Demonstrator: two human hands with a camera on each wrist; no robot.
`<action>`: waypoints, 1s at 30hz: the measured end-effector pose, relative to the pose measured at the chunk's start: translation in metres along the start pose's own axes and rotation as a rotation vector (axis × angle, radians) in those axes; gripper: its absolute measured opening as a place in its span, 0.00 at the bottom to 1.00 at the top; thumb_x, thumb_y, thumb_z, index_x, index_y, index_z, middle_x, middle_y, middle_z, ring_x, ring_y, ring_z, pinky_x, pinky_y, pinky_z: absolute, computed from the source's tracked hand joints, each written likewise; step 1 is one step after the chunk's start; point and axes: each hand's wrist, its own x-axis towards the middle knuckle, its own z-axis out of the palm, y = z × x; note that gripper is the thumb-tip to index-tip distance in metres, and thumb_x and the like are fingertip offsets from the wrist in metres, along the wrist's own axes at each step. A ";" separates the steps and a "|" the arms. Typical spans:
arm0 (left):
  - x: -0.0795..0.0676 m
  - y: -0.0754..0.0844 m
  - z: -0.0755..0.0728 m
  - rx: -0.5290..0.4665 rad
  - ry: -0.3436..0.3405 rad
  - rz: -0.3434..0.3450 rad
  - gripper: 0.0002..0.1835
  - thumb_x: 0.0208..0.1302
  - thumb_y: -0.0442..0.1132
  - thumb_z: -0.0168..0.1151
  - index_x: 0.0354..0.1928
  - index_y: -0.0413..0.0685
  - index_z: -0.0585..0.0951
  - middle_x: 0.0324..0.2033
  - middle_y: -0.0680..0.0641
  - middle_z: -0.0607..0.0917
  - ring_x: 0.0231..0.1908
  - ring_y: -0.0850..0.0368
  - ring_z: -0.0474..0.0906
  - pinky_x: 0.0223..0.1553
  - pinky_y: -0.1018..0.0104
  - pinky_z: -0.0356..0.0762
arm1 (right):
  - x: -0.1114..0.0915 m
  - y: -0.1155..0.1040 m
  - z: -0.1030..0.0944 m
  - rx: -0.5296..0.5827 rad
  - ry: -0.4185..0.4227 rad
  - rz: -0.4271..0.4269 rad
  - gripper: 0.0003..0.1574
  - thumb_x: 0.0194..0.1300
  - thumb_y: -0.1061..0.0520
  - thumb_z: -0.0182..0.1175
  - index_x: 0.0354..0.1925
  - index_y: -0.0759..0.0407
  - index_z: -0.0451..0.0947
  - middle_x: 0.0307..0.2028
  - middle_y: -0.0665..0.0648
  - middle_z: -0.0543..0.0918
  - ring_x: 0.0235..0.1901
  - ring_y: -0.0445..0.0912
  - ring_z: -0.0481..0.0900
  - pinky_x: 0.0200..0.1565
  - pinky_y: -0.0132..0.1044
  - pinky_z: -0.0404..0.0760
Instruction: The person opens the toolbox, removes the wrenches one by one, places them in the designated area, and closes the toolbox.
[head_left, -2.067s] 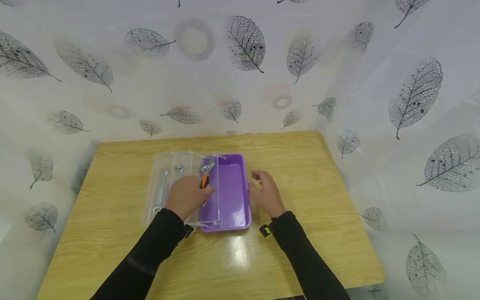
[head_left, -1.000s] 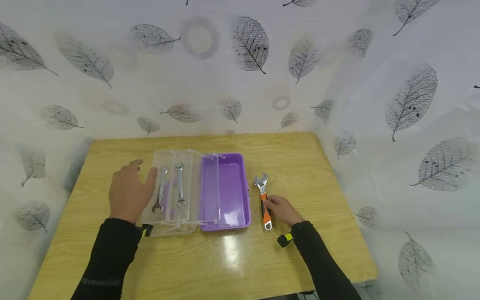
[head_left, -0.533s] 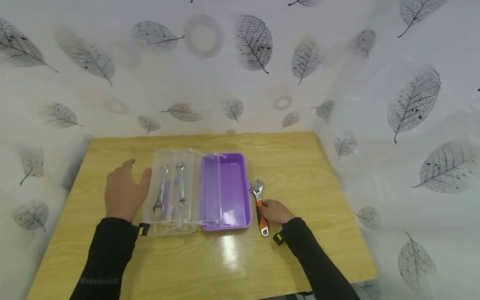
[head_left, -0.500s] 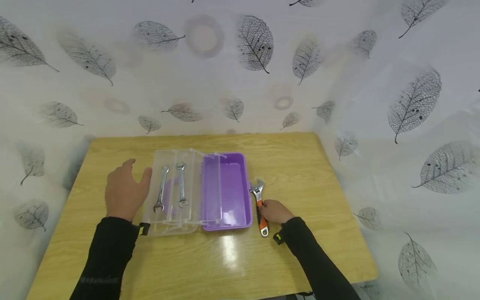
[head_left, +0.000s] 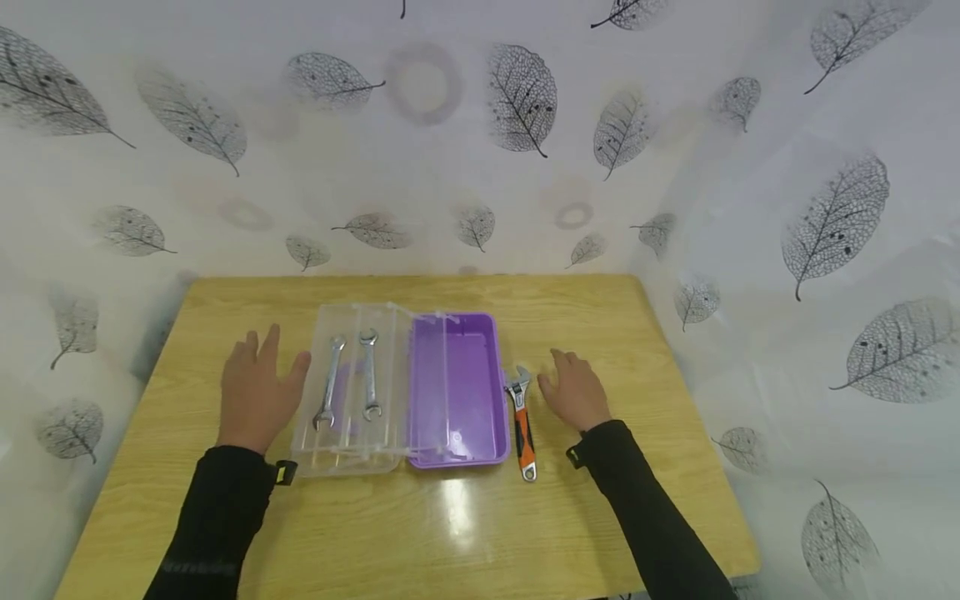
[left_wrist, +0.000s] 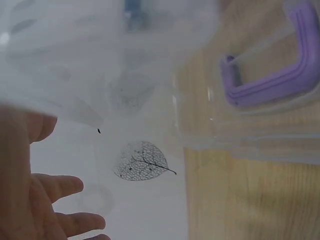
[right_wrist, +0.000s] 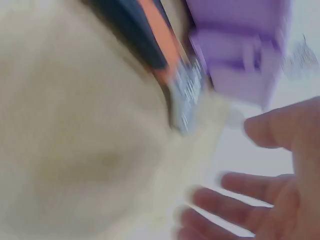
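Observation:
An adjustable wrench (head_left: 522, 425) with an orange and black handle lies on the table along the right side of the purple toolbox base (head_left: 480, 392). My right hand (head_left: 577, 392) is just right of it, fingers spread and holding nothing; the right wrist view shows the wrench head (right_wrist: 186, 97) apart from the fingertips. Two silver wrenches, one at left (head_left: 329, 383) and one at right (head_left: 370, 375), lie in the clear tray (head_left: 348, 437) on the left part of the box. My left hand (head_left: 262, 392) stays open beside the tray's left edge, holding nothing.
The wooden table (head_left: 360, 533) ends at a leaf-patterned white curtain (head_left: 420, 167) at the back and sides. A purple handle (left_wrist: 272, 87) shows through clear plastic in the left wrist view.
The orange-handled adjustable wrench passed from the tray to the table right of the box. My right hand has since let go of it and moved up and right. The left hand has hardly moved lately.

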 end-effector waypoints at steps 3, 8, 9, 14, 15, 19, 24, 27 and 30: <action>-0.005 -0.010 0.005 0.011 0.012 0.020 0.41 0.81 0.59 0.43 0.81 0.35 0.52 0.75 0.19 0.50 0.74 0.19 0.45 0.74 0.27 0.37 | 0.006 0.006 -0.007 -0.035 0.079 -0.044 0.43 0.78 0.45 0.56 0.77 0.70 0.59 0.72 0.75 0.67 0.70 0.70 0.66 0.70 0.65 0.65; -0.013 -0.021 0.016 0.030 0.034 0.056 0.39 0.82 0.57 0.43 0.81 0.37 0.54 0.75 0.20 0.51 0.75 0.20 0.44 0.74 0.27 0.35 | 0.008 0.009 -0.005 -0.048 0.089 -0.037 0.47 0.78 0.40 0.53 0.80 0.65 0.54 0.78 0.74 0.55 0.75 0.73 0.54 0.74 0.69 0.50; -0.014 -0.021 0.017 0.031 0.032 0.060 0.39 0.82 0.57 0.43 0.81 0.37 0.54 0.75 0.20 0.51 0.75 0.20 0.44 0.74 0.27 0.35 | 0.008 0.009 -0.003 -0.047 0.089 -0.032 0.47 0.78 0.39 0.53 0.80 0.65 0.54 0.78 0.74 0.54 0.75 0.73 0.53 0.74 0.70 0.48; -0.016 -0.020 0.021 0.032 0.026 0.059 0.38 0.82 0.57 0.42 0.80 0.36 0.55 0.75 0.20 0.53 0.75 0.20 0.45 0.73 0.26 0.37 | 0.009 0.010 0.003 -0.039 0.086 -0.022 0.49 0.78 0.36 0.53 0.80 0.64 0.54 0.79 0.73 0.52 0.76 0.73 0.50 0.74 0.72 0.43; -0.016 -0.020 0.021 0.032 0.026 0.058 0.38 0.82 0.58 0.42 0.80 0.36 0.55 0.75 0.20 0.53 0.75 0.20 0.45 0.73 0.26 0.37 | 0.010 0.010 0.003 -0.037 0.088 -0.023 0.49 0.78 0.36 0.52 0.80 0.63 0.54 0.79 0.73 0.52 0.76 0.73 0.50 0.74 0.73 0.43; -0.017 -0.022 0.022 0.030 0.012 0.049 0.39 0.82 0.58 0.42 0.80 0.37 0.55 0.75 0.20 0.53 0.75 0.21 0.45 0.74 0.27 0.37 | 0.010 0.009 0.004 -0.013 0.088 -0.024 0.48 0.78 0.36 0.51 0.80 0.63 0.54 0.79 0.72 0.53 0.76 0.73 0.51 0.74 0.72 0.42; -0.017 -0.014 0.015 0.014 0.028 0.028 0.38 0.82 0.58 0.43 0.78 0.34 0.59 0.72 0.21 0.60 0.72 0.21 0.54 0.72 0.27 0.49 | 0.009 0.007 0.004 0.031 0.059 -0.016 0.49 0.79 0.36 0.50 0.81 0.64 0.51 0.79 0.73 0.51 0.76 0.73 0.49 0.74 0.72 0.39; -0.016 0.008 0.005 0.010 0.083 0.015 0.32 0.80 0.55 0.50 0.68 0.32 0.73 0.58 0.27 0.78 0.57 0.27 0.74 0.58 0.33 0.71 | 0.008 0.007 0.005 0.056 0.058 -0.011 0.50 0.78 0.38 0.52 0.81 0.66 0.50 0.79 0.74 0.51 0.76 0.73 0.50 0.75 0.71 0.40; -0.015 0.037 -0.001 0.043 0.066 0.032 0.22 0.77 0.50 0.55 0.50 0.36 0.83 0.34 0.40 0.84 0.32 0.42 0.79 0.32 0.48 0.78 | 0.007 0.005 0.005 0.102 0.041 0.004 0.49 0.77 0.41 0.54 0.80 0.68 0.51 0.78 0.75 0.51 0.76 0.72 0.49 0.75 0.69 0.39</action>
